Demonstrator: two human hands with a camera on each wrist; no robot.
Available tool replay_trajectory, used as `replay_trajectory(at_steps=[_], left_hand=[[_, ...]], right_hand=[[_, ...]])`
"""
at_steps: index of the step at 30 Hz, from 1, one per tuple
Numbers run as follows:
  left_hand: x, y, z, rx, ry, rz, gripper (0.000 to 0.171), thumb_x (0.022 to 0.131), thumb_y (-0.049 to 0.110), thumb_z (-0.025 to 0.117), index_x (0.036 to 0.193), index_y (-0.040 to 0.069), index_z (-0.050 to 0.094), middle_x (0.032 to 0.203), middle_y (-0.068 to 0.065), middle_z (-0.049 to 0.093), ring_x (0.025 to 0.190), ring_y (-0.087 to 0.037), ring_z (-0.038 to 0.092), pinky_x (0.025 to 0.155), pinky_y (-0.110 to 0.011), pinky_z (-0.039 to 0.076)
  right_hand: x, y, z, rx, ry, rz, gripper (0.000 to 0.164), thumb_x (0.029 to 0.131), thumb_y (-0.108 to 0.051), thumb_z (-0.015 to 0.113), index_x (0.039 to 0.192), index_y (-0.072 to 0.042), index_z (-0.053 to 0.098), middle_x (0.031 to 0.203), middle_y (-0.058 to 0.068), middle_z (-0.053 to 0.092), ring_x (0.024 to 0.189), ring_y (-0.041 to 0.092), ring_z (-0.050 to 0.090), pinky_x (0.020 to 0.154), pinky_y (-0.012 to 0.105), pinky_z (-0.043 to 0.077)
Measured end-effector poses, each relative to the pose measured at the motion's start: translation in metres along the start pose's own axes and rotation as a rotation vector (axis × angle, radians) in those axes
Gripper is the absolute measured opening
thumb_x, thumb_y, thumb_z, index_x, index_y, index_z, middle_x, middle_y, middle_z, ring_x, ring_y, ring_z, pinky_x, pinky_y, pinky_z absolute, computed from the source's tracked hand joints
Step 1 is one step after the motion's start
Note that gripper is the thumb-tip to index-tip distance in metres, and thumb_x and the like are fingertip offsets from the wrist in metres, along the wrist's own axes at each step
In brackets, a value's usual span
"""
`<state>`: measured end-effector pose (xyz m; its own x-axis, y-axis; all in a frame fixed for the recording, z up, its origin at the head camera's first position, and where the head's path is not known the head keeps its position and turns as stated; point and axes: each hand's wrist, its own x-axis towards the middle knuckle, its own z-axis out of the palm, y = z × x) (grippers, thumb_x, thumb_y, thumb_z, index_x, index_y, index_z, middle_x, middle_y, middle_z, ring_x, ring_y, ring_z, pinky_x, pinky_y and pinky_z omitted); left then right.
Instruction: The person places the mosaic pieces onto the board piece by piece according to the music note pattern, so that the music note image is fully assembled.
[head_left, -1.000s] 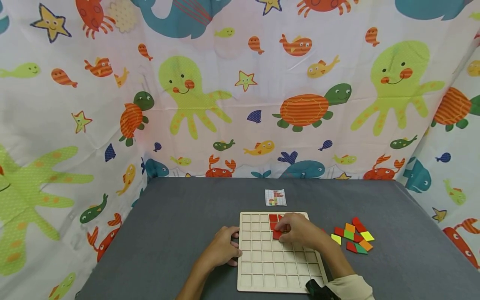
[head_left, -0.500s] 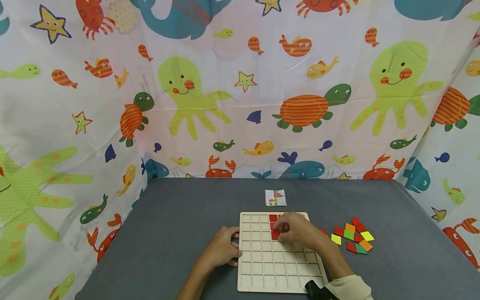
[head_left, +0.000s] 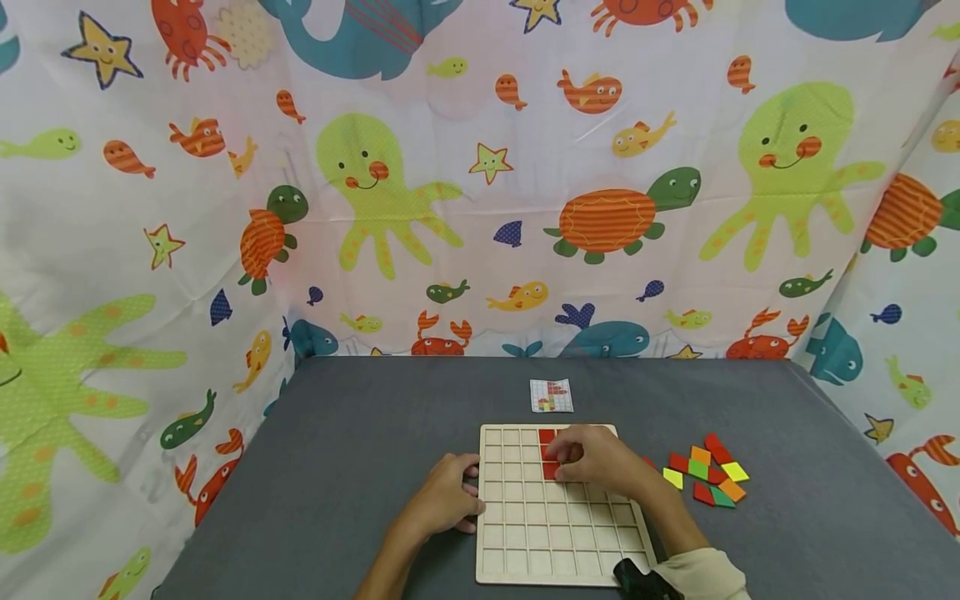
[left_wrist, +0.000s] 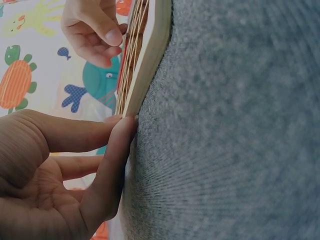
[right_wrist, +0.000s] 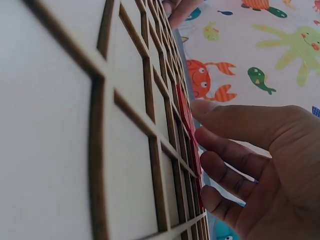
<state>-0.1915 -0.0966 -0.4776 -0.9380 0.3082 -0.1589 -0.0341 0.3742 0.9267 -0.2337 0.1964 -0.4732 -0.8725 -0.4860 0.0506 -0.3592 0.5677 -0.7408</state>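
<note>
A wooden grid board [head_left: 540,538] lies flat on the grey tabletop. My left hand [head_left: 441,493] holds its left edge; the left wrist view shows thumb and finger pinching the board's rim [left_wrist: 157,42]. Over the upper right cells is my right hand [head_left: 603,460], its bent fingertips at a red tile [head_left: 551,471] set in the grid. In the right wrist view the thumb and fingertips of the right hand [right_wrist: 265,160] are spread along the red tiles [right_wrist: 185,112], touching or very close to them. Another red tile [head_left: 547,436] sits higher up; the hand covers neighbouring cells.
Right of the board lie loose tiles in red, orange, yellow and green, such as a yellow tile [head_left: 736,472] and an orange tile [head_left: 732,489]. Behind the board is a small pattern card [head_left: 551,396]. A sea-animal curtain [head_left: 480,192] borders the tabletop.
The lowest red tile has shifted slightly left and now lines up with its cell. My right fingertips moved a little with it. The left hand has stayed at the board's edge.
</note>
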Motion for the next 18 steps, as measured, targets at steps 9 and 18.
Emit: replay_trajectory(at_steps=[9,18], left_hand=[[0.0,0.0,0.002,0.0,0.008,-0.002,0.073,0.08,-0.018,0.073,0.149,-0.011,0.049,0.124,-0.018,0.051,0.096,-0.026,0.059,0.053,-0.038,0.065],[0.0,0.0,0.003,0.003,0.014,0.001,0.073,0.08,-0.018,0.074,0.149,-0.011,0.05,0.124,-0.018,0.052,0.095,-0.026,0.06,0.053,-0.037,0.065]], right_hand=[[-0.012,0.012,-0.011,0.042,0.074,0.044,0.022,0.093,-0.016,0.082,0.113,-0.009,0.079,0.1,0.003,0.072,0.088,0.018,0.06,0.072,0.027,0.055],[-0.036,0.026,-0.037,-0.001,0.112,0.071,0.024,0.096,-0.021,0.079,0.117,-0.009,0.077,0.1,0.0,0.071,0.09,0.019,0.062,0.072,0.026,0.057]])
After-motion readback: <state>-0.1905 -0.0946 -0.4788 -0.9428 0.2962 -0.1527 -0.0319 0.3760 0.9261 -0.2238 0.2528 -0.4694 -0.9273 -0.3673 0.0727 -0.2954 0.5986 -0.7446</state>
